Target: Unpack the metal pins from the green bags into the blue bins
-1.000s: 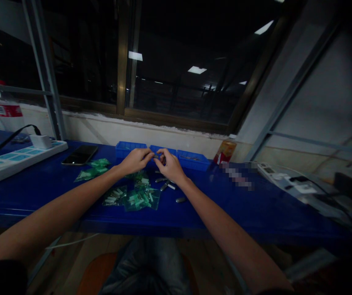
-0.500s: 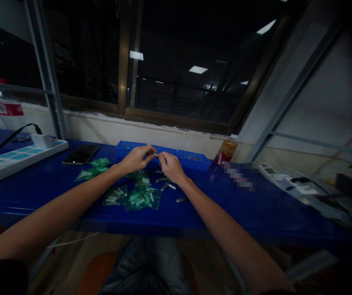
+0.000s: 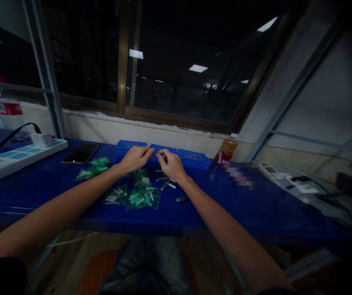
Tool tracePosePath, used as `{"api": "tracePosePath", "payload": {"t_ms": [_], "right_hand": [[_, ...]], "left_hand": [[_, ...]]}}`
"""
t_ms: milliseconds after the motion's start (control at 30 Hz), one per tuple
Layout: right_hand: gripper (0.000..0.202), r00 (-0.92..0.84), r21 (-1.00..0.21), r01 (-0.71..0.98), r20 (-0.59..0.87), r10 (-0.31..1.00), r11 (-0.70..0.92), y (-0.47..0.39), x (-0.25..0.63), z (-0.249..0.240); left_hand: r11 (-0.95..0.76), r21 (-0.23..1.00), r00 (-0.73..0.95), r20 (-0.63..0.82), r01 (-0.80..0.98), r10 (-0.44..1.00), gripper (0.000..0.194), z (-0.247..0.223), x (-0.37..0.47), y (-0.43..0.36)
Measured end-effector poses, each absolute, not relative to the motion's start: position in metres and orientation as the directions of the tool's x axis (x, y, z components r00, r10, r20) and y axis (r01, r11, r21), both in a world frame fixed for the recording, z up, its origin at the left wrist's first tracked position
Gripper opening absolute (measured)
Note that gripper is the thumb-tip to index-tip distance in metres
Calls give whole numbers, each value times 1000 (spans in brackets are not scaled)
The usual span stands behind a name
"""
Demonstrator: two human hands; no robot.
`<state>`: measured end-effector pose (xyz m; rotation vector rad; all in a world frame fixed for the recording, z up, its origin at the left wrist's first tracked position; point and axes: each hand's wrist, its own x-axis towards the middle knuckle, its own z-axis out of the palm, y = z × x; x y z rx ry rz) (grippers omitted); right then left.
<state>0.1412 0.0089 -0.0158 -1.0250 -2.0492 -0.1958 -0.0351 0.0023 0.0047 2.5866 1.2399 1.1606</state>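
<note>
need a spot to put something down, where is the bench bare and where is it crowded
Bare blue bench lies between the right hand and the right power strip, and along the near edge below the phone. It is crowded under both hands: green bags, loose metal parts, blue trays.

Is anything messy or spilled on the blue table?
A bit messy: green packets lie overlapping in a loose heap, and small metal pieces are scattered near the right hand; one lies apart. Nothing looks spilled or broken.
</note>
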Motion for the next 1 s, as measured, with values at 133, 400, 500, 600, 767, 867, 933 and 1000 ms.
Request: {"api": "tracePosePath", "payload": {"t_ms": [133,400,500,600,767,867,933,1000], "right_hand": [[23,-125,-228,856,779,614,463,28,159,-22],[20,9,-229,934,784,621,275,54,194,-29],[21,-5,-196,948,781,625,252,54,190,-29],[23,4,-178,963,762,647,203,55,186,-28],[25,15,-160,975,733,680,151,58,186,-30],[30,20,-162,978,706,708,134,57,187,-30],[34,16,-161,978,688,725,132,55,186,-30],[36,17,-165,978,680,733,131,53,185,-30]], "left_hand": [[-702,320,480,548,636,685,34,4,-29,-3],[-874,113,754,462,472,467,35,-8,1,-44],[-891,86,791,427,446,438,39,-16,7,-50],[-902,90,819,390,422,421,40,-24,8,-44],[-930,122,859,356,347,367,26,-30,1,-21],[-921,115,851,355,373,388,24,-26,-3,-16],[-915,86,841,368,394,397,26,-19,-4,-22],[-925,50,850,378,376,366,28,-12,0,-34]]}}
